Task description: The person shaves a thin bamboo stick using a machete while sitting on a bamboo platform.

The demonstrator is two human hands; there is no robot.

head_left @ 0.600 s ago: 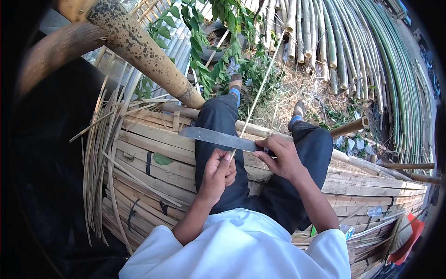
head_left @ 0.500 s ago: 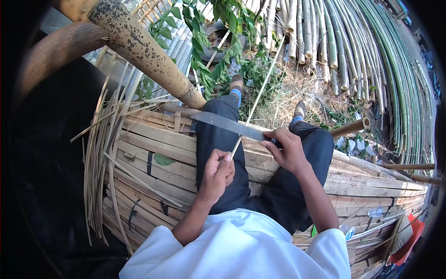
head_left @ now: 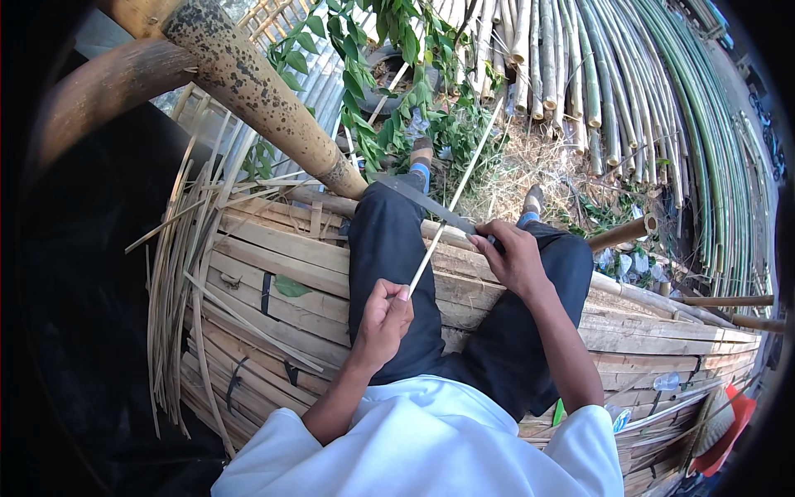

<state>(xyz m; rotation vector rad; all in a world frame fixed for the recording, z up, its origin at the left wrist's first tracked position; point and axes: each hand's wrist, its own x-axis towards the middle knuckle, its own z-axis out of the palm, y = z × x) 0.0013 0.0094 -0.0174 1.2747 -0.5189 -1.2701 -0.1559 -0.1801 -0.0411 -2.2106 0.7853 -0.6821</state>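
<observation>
My left hand is closed around the near end of a thin pale bamboo strip, which slants away from me between my knees. In my right hand is a long machete, its handle mostly hidden in my fingers. The grey blade points to the left and crosses the strip a short way beyond my left hand, resting against it. Both hands are above my dark-trousered legs.
I sit on stacked split bamboo slats. Loose thin strips lie at the left, below a thick spotted bamboo pole. Ahead are leafy vines and long bamboo poles. A red-and-tan hat lies at the right.
My left hand has drawn slightly toward me with the strip. The machete has tilted, its tip moving farther away and to the right, and more strip shows between blade and left hand.
</observation>
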